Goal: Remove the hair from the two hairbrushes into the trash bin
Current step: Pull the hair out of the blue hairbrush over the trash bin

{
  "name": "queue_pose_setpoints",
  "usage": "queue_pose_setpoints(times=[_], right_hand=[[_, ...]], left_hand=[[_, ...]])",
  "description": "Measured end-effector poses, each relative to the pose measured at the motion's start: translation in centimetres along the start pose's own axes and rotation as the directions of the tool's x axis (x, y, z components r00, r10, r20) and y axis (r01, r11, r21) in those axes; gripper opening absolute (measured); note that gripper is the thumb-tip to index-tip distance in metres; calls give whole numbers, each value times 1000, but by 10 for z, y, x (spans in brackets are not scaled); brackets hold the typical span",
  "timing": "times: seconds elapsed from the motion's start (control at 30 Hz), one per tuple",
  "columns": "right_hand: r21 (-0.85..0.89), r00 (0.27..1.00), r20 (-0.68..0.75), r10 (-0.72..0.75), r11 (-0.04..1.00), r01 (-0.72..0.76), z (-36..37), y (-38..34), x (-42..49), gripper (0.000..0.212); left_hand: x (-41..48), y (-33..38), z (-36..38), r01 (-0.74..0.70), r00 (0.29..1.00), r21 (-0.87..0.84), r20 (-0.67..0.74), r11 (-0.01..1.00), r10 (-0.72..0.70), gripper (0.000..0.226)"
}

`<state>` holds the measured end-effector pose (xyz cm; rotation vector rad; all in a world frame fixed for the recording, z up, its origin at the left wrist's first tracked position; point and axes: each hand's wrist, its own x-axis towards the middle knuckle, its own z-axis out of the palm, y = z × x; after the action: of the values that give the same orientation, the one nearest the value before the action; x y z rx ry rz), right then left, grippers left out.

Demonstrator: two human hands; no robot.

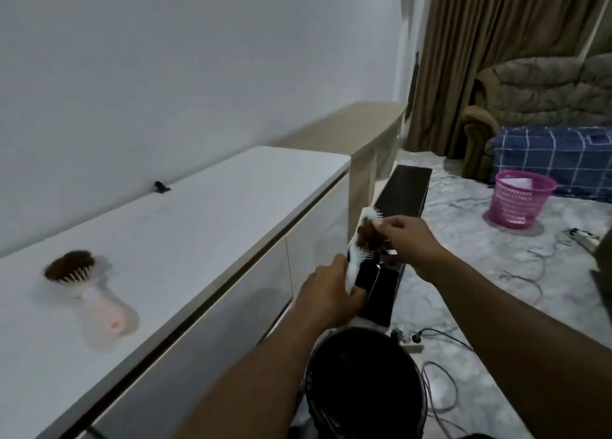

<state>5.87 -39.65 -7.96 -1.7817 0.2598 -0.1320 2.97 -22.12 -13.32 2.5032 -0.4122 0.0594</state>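
Pinching hair off a white brush clasped in the left hand, the right hand works above the black bin.

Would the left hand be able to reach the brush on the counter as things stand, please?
Probably not yet: the left hand grips the white brush. The counter brush lies in the open.

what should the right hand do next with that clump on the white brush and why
Probably pull the brown hair clump up off the bristles and drop it into the black bin below. The right hand is pinching the clump, the left hand grips the white brush by its handle, and the hair looks attached.
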Motion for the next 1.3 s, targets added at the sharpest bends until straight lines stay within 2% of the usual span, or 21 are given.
queue_pose_setpoints(times=[0.17,0.33,0.5,0.67,0.8,0.87,0.93,1.07,1.2,1.27,1.3], right_hand=[[24,980,-53,193,981,-192,19,127,9,19],[94,913,-23,407,910,-404,36,238,5,24],[184,841,13,541,825,-534,58,312,10,25],[61,825,135,549,826,-560,75,360,12,29],[6,851,128,510,857,-515,80,370,29,15],[-10,854,132,503,862,-506,79,373,39,15],[-111,858,94,505,862,-495,80,381,44,19],[-406,906,-7,424,827,-390,84,395,43,20],[-409,938,-117,325,845,-344,84,391,47,16],[-392,935,-88,345,850,-350,82,391,49,14],[-369,927,-45,373,856,-363,82,391,48,26]], left_hand=[[-20,-47,87,74,980,-74,193,995,-58,31],[-32,-98,165,243,900,-153,405,958,-163,28],[-33,-138,229,437,845,-267,448,859,-291,36],[-33,-176,268,527,785,-291,526,798,-327,33],[-21,-183,287,591,729,-283,589,755,-350,16],[-14,-183,291,616,709,-266,598,742,-374,22],[-11,-183,293,621,706,-261,595,739,-384,32],[-4,-184,302,610,689,-181,602,772,-403,22],[0,-185,307,604,687,-104,571,790,-450,19],[0,-184,308,582,694,-92,574,808,-435,17],[0,-183,308,569,700,-84,571,818,-429,15]])
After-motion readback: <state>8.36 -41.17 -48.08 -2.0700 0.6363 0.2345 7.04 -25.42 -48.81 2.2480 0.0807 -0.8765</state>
